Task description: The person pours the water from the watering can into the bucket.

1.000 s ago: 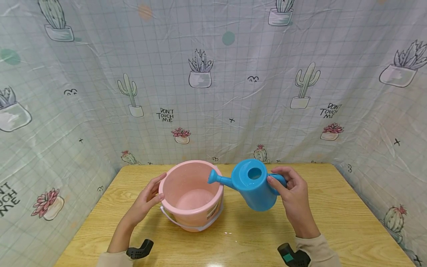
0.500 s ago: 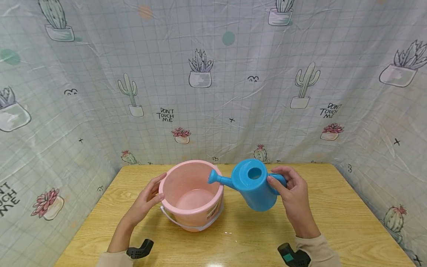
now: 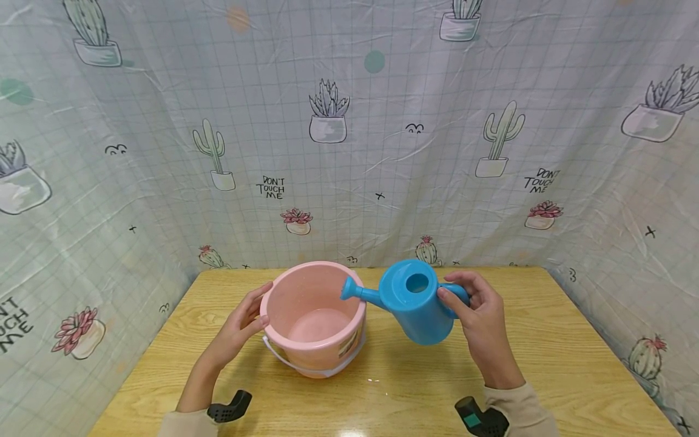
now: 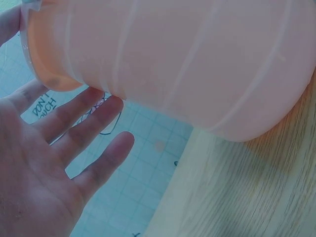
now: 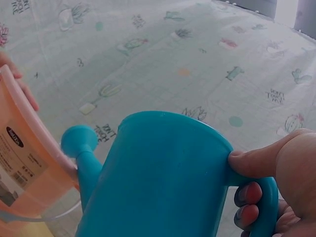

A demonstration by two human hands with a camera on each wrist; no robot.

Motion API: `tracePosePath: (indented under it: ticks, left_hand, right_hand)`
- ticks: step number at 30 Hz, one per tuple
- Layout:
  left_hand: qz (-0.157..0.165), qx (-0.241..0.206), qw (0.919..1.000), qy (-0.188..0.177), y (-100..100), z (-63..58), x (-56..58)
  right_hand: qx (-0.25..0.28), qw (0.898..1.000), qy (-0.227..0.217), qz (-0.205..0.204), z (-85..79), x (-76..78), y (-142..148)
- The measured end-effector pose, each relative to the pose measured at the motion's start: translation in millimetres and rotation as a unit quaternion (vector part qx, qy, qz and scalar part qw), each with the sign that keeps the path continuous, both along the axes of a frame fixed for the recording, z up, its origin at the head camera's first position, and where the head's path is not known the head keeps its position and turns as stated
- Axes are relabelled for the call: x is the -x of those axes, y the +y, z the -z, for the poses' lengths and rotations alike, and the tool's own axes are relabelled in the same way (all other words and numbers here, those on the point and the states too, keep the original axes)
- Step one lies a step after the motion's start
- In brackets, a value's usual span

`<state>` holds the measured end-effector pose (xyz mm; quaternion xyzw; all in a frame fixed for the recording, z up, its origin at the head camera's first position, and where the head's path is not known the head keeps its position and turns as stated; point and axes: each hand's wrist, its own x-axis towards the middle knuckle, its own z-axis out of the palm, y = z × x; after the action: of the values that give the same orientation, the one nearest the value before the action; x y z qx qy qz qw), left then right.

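1. The step in hand looks like holding the blue watering can [image 3: 420,318] at the pink bucket [image 3: 314,357], with its spout [image 3: 371,296] reaching the bucket's right side and the nozzle [image 3: 348,289] seen against the bucket's mouth. No stream shows at the nozzle.
2. The right hand [image 3: 482,321] grips the can's handle [image 3: 459,294], fingers curled through the loop and thumb pressed on top, beside the can's body.
3. The left hand [image 3: 243,321] has its fingers spread and nearly straight, touching the outside of the bucket below the rim, with the thumb at the rim; it seems to steady the bucket rather than clutch it.
4. A pour from here would probably call for raising the can's back and tipping the nozzle down inside the rim, the bucket held still.
5. The bucket stands upright on the wooden table [image 3: 551,352], its white carrying handle [image 3: 327,372] hanging down in front. Its floor looks bare, though clear water would be hard to make out.
6. The can's filling hole [image 3: 417,283] faces up; its contents are hidden.
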<state>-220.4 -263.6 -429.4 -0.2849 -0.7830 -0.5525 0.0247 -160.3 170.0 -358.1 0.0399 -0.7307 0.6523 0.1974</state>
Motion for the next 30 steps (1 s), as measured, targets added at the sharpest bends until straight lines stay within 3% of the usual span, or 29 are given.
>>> tracePosePath:
  ticks: [30]
  left_hand:
    - [0.004, -0.002, 1.0, -0.003, -0.6, 1.0, 0.6]
  right_hand:
    - [0.01, 0.999, 0.027, -0.028, 0.1, 0.1, 3.2]
